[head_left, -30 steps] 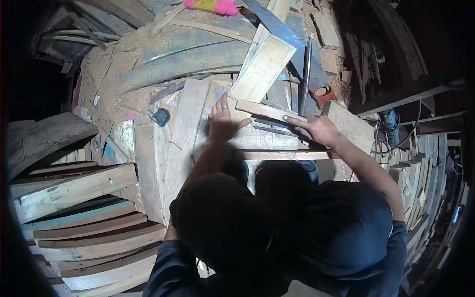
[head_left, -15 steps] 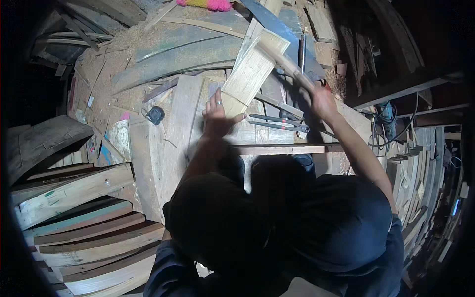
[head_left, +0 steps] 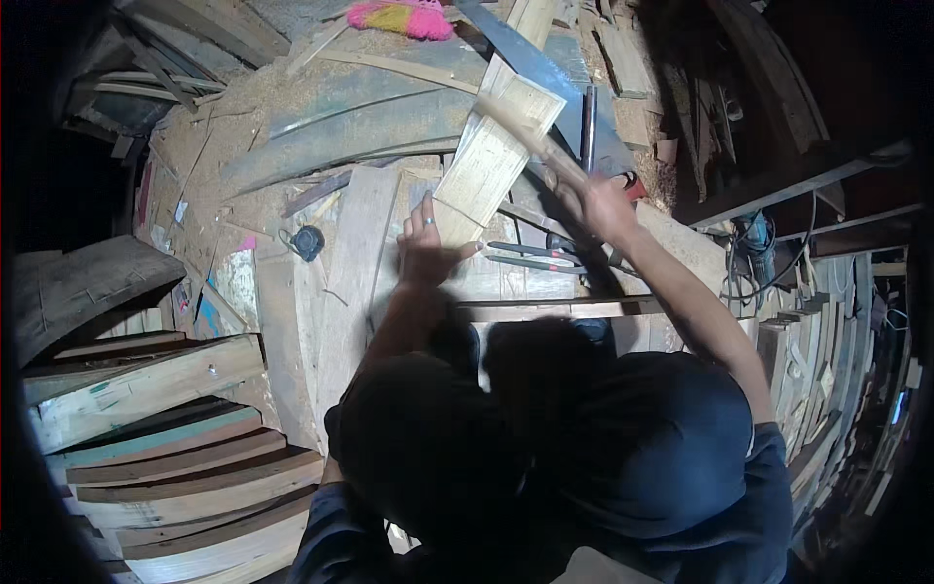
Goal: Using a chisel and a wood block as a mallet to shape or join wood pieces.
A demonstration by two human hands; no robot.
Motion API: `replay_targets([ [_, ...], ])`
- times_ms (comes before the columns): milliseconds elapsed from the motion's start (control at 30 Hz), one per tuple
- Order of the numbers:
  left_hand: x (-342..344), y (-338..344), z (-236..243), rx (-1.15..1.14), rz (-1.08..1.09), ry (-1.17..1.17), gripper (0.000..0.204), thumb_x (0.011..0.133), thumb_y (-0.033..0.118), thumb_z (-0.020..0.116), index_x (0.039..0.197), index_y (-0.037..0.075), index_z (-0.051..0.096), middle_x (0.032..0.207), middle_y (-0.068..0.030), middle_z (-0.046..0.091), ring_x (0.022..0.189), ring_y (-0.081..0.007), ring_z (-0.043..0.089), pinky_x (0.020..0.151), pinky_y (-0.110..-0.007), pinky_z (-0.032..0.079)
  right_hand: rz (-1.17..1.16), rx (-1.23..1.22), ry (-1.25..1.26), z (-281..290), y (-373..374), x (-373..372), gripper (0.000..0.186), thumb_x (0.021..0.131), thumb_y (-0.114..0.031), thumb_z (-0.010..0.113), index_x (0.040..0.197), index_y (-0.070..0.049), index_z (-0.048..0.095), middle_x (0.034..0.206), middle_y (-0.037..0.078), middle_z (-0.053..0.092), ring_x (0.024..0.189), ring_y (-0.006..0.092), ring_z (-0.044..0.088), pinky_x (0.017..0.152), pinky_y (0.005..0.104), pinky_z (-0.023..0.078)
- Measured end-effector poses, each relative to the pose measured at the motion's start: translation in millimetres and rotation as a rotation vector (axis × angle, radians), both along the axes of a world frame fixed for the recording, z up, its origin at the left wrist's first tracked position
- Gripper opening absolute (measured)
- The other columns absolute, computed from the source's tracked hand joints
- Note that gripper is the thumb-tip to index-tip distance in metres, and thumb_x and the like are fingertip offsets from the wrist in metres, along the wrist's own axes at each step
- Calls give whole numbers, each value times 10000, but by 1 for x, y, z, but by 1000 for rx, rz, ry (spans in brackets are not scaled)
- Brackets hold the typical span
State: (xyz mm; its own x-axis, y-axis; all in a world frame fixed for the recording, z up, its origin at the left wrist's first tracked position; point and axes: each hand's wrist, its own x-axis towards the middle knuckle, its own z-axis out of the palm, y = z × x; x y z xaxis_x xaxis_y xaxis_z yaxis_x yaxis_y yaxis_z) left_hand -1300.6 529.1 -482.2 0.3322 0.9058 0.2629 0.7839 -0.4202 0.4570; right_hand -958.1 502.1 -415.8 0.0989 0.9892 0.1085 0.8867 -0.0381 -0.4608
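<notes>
A cluttered, dim woodshop fills the frame: curved planks are stacked at the lower left, sawdust lies thick at the upper left, and a plank-built surface (head_left: 350, 282) runs through the middle.

At upper centre a short pale board (head_left: 491, 161) stands on end on the surface, leaning away toward the top of the frame. The left hand (head_left: 425, 248) is at its lower end, fingers spread and mostly open, steadying the board rather than gripping round it; a ring shows on one finger. The right hand (head_left: 598, 204), right of centre, is closed round the handle of a hatchet-like tool (head_left: 530, 136) that is raised, its head blurred against the board's upper right corner. Whether the head touches the wood I cannot tell.

The board's visible edges look whole, with no split or removed strip that I can make out, so the chopping or trimming seems to be at an early stage, with most of the shaping left.

Near the hands, long metal pincers (head_left: 530, 255) lie on the surface just right of the left hand. A tape measure (head_left: 306, 241) sits at centre left, a pink brush (head_left: 404, 17) at the top edge, and a power tool (head_left: 754, 234) at the right.
</notes>
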Motion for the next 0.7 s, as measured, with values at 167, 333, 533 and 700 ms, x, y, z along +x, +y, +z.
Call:
replay_targets([
  [167, 13, -7, 10, -94, 112, 0, 1405, 522, 527, 1005, 1595, -71, 324, 1335, -249, 595, 1200, -430, 589, 993, -552, 512, 473, -205, -365, 0, -2, 14, 562, 1052, -361, 608, 1583, -443, 441, 1056, 258, 690, 823, 432, 724, 758, 541, 605],
  [333, 12, -3, 7, -97, 145, -14, 1371, 489, 539, 1016, 1551, -52, 381, 1318, -253, 594, 1212, -438, 579, 1019, -548, 502, 3, -236, -92, 14, 15, -1, 561, 1089, -412, 512, 1628, -405, 358, 980, 297, 715, 863, 470, 730, 773, 584, 588],
  [533, 10, -2, -5, -80, 122, -29, 1312, 500, 513, 1024, 1516, -53, 416, 1301, -242, 603, 1209, -433, 577, 1012, -539, 503, 555, -204, -466, 0, -9, 14, 503, 1090, -473, 496, 1587, -484, 418, 1191, 292, 700, 836, 450, 738, 702, 527, 605],
  [700, 11, -6, -10, 58, 78, -33, 1296, 520, 570, 991, 1488, -88, 435, 1253, -253, 612, 1104, -450, 610, 954, -552, 524, -62, -93, -146, -1, 13, 4, 492, 1067, -464, 543, 1553, -412, 485, 860, 272, 737, 842, 402, 761, 713, 544, 617],
])
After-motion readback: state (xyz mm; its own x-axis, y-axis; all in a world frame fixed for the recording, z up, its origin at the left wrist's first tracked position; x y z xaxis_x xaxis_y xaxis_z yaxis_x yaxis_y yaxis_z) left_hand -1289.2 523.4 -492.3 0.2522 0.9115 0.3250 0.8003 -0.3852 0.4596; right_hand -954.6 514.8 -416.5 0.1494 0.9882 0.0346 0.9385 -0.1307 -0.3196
